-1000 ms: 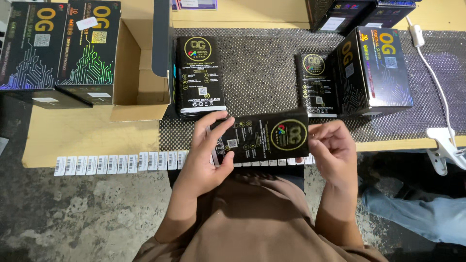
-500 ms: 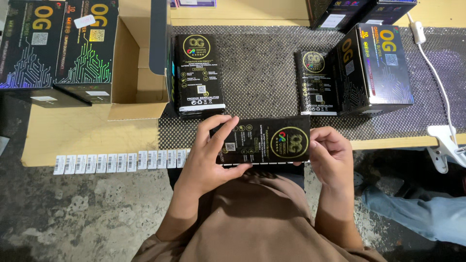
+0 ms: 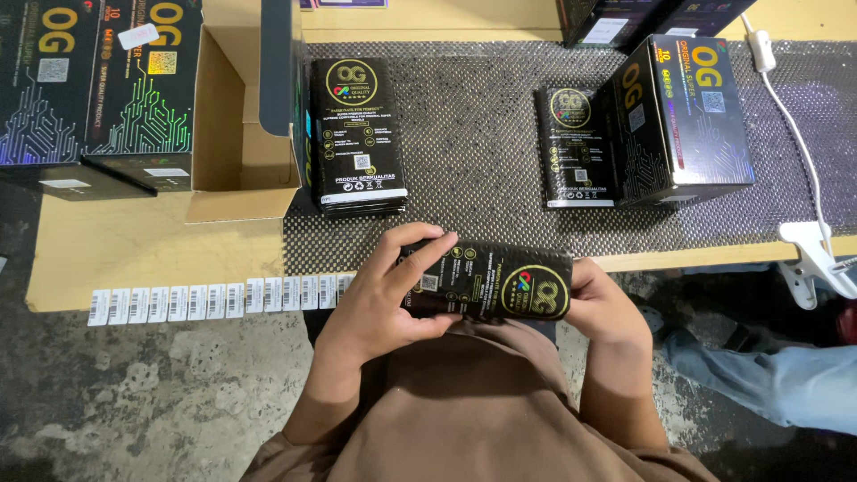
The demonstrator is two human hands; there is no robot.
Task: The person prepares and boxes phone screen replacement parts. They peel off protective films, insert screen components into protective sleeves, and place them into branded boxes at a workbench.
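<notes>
I hold a flat black packet (image 3: 500,281) with gold print sideways in front of my chest, just below the table's front edge. My left hand (image 3: 384,299) grips its left end, thumb underneath and fingers curled over the top. At the packet's right end, my right hand (image 3: 603,308) holds it with fingers wrapped behind. A strip of white barcode stickers (image 3: 214,299) hangs along the table edge to the left of my left hand.
A stack of matching black packets (image 3: 355,134) lies on the dark mesh mat (image 3: 482,143), another stack (image 3: 576,147) beside a black printed box (image 3: 687,116). An open cardboard carton (image 3: 237,116) sits at left, black boxes (image 3: 98,80) beyond. White cable and clamp (image 3: 812,250) at right.
The packet has shifted down and toward my body, and my left hand has closed further over its left end. My right hand stays on the right end.
</notes>
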